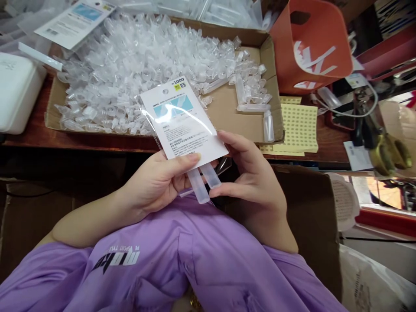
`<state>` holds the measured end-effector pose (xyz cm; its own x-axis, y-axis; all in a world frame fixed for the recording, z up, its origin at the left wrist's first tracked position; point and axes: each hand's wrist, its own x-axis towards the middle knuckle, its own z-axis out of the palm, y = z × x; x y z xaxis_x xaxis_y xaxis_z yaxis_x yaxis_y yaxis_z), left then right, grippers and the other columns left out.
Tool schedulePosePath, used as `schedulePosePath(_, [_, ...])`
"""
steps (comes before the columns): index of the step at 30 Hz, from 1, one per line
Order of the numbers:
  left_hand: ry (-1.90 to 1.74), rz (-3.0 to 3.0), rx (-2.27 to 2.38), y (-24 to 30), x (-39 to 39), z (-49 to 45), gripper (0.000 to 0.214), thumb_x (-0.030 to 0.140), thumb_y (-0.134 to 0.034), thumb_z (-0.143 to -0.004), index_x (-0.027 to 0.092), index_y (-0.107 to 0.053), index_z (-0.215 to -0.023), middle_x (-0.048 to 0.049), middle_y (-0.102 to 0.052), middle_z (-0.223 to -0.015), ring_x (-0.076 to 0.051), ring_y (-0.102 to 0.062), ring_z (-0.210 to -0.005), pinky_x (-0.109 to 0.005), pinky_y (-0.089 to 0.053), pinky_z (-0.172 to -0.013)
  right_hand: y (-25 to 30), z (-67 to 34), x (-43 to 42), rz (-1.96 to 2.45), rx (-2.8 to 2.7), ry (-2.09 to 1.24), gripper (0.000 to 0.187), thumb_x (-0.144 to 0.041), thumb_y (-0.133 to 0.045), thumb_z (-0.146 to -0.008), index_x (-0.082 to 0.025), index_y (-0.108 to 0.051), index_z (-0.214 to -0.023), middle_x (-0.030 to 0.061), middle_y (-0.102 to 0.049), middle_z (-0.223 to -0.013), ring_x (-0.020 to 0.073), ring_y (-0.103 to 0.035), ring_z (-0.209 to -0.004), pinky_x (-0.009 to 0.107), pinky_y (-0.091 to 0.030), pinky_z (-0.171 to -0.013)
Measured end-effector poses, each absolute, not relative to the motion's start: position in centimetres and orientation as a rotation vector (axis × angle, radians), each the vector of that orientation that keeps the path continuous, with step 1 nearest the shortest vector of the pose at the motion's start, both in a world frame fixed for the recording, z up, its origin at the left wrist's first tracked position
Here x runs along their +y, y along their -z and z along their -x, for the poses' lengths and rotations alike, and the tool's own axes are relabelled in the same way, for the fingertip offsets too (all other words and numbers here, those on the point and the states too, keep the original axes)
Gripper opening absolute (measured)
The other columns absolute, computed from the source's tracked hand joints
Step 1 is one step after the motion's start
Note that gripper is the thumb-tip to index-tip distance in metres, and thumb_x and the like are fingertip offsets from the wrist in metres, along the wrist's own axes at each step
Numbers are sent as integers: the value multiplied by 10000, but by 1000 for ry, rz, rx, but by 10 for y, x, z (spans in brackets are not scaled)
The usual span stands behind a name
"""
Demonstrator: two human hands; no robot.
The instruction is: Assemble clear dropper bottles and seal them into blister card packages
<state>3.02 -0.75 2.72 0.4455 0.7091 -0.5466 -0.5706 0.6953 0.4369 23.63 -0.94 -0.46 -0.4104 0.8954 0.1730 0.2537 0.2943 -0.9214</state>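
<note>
My left hand (156,182) grips a clear plastic packet with a white printed card (183,119) inside, thumb pressed on the card's lower edge. Two small clear plastic tubes (204,181) stick out of the packet's bottom. My right hand (251,173) is curled beside them, its fingers touching the tubes and the packet's lower right corner. Both hands are held above my lap, over a purple shirt (182,268).
A shallow cardboard tray (227,108) on the wooden table holds a heap of clear plastic tubes and caps (130,73). An orange bin (308,43) stands at the back right, yellow sticker sheets (299,128) beside the tray, a white box (16,91) at left, scissors (386,147) at right.
</note>
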Motion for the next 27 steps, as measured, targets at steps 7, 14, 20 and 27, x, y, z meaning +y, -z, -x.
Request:
schedulePosePath(7, [-847, -202, 748, -27, -8, -34, 463, 44, -636, -882, 181, -634, -1324, -44, -805, -998, -168, -766, -898, -248, -627, -816, 5, -236, -14, 994, -1872, -1151, 1055, -571, -857, -626, -397, -348, -1534, 12, -447, -1546, 302, -430, -1434, 467, -347, -1215])
schedulePosePath(14, [-844, -259, 743, -26, -9, -36, 479, 78, -669, -883, 195, -623, -1345, -32, -800, -1055, -165, -755, -966, -244, -610, -864, 7, -233, -6, 917, -1959, -938, 918, -425, -870, -698, -365, -430, -1500, 42, -551, -1420, 259, -547, -1305, 402, -462, -1122])
schedulePosePath(20, [-836, -321, 736, -23, -11, -34, 358, 90, -679, -877, 181, -707, -1222, -62, -793, -1074, -190, -759, -956, -241, -617, -799, 9, -223, -9, 971, -1879, -817, 670, -268, -836, -769, -335, -570, -1380, 17, -652, -1264, 179, -623, -1162, 311, -505, -1027])
schedulePosePath(27, [-800, -313, 731, -22, -13, -33, 165, 101, -726, -860, 177, -790, -992, -45, -804, -1026, -165, -762, -920, -234, -621, -819, 11, -215, -13, 1088, -1721, -738, 440, -201, -794, -803, -297, -658, -1210, -16, -690, -1092, 136, -660, -994, 265, -540, -871])
